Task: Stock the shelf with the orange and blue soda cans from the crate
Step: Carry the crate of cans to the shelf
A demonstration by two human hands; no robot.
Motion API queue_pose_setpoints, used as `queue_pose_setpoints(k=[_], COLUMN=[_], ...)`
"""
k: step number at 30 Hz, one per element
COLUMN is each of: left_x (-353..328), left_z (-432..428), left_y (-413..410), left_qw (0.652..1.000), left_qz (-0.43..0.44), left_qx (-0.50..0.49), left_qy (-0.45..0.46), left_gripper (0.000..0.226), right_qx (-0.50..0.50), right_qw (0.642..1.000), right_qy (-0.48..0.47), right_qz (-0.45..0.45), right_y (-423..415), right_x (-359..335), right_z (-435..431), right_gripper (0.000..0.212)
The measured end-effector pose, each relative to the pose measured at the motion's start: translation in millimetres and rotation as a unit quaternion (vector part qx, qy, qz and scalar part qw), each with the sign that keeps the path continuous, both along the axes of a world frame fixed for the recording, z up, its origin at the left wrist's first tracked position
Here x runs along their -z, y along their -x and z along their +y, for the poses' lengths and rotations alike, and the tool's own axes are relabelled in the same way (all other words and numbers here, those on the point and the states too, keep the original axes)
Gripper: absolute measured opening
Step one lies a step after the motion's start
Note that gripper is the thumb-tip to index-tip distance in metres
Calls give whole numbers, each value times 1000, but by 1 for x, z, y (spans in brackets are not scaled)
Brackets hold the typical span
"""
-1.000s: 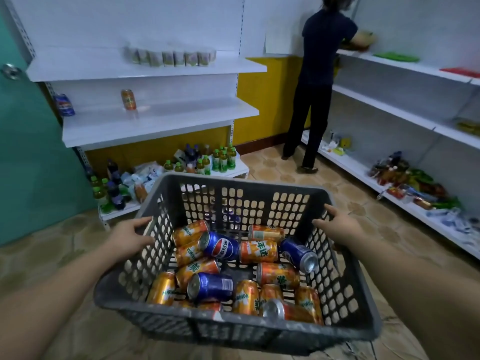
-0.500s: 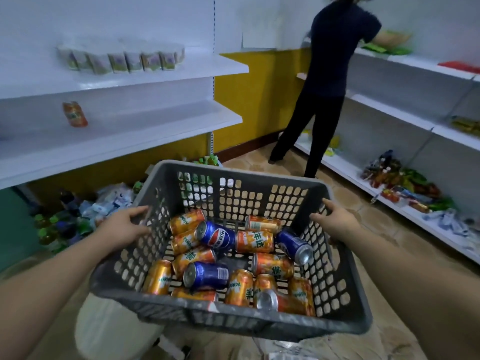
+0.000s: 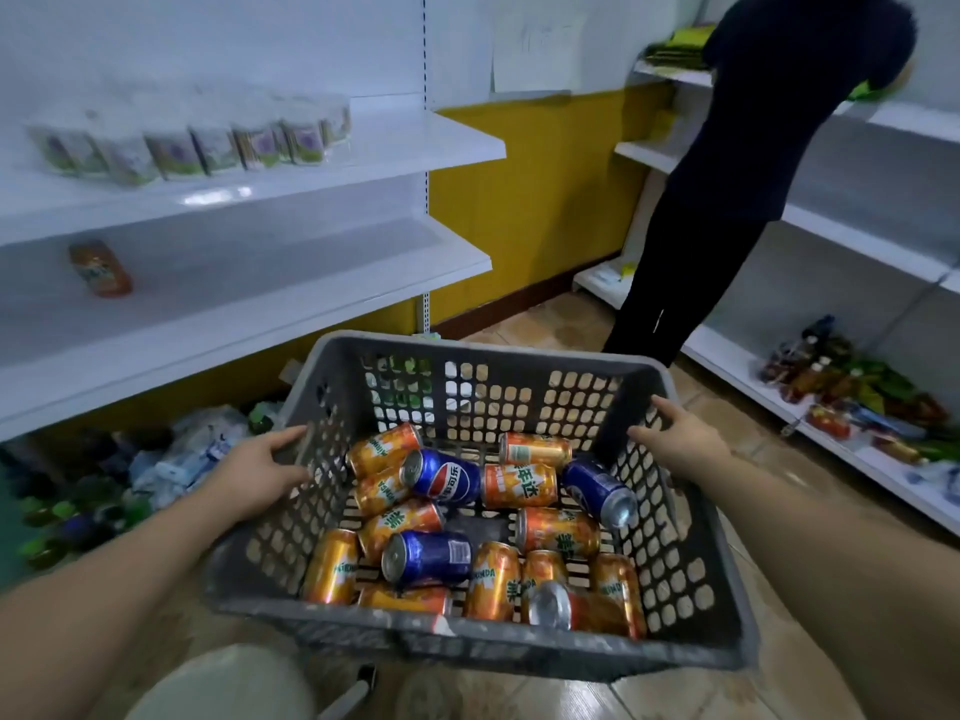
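The left hand (image 3: 260, 472) and right hand (image 3: 680, 441) each grip a side wall of the crate (image 3: 467, 644), held mid-frame. Loose cans (image 3: 441, 511) lie in it; any tilt rolls them, shifting weight. The shelf (image 3: 291, 283) sits upper left.

Glossy metal cans (image 3: 518, 484) (orange and blue) fill a matt, scuffed grey plastic crate (image 3: 467, 636).

I count one grey crate (image 3: 470, 356) held by my two hands, three blue soda cans (image 3: 442, 475) and roughly eleven orange soda cans (image 3: 519, 484) lying in it, one more orange can (image 3: 100, 269) on the white shelf (image 3: 311, 298), and one person (image 3: 737, 174).
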State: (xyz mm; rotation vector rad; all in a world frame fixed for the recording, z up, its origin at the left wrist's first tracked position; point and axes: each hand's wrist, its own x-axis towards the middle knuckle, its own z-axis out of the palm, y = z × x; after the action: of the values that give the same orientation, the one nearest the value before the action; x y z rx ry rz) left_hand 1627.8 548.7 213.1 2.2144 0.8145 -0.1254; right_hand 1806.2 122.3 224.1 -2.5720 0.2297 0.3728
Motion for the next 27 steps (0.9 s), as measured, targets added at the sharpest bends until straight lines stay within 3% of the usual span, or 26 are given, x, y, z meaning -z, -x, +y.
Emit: queue_pose_setpoints(k=[11,27], left_x=[11,29], left_z=[61,62], left_y=[-136,-283], left_qw=[998,997], left_qz=[16,45], left_qx=[51,52], left_qy=[13,28], left_gripper=[70,67], right_qx=[21,64], right_qw=[1000,996], right_qy=[3,-38], right_qz=[24,40], right_y=[-94,-222], right_x=[16,60], right_z=[37,42], right_gripper=[69,70])
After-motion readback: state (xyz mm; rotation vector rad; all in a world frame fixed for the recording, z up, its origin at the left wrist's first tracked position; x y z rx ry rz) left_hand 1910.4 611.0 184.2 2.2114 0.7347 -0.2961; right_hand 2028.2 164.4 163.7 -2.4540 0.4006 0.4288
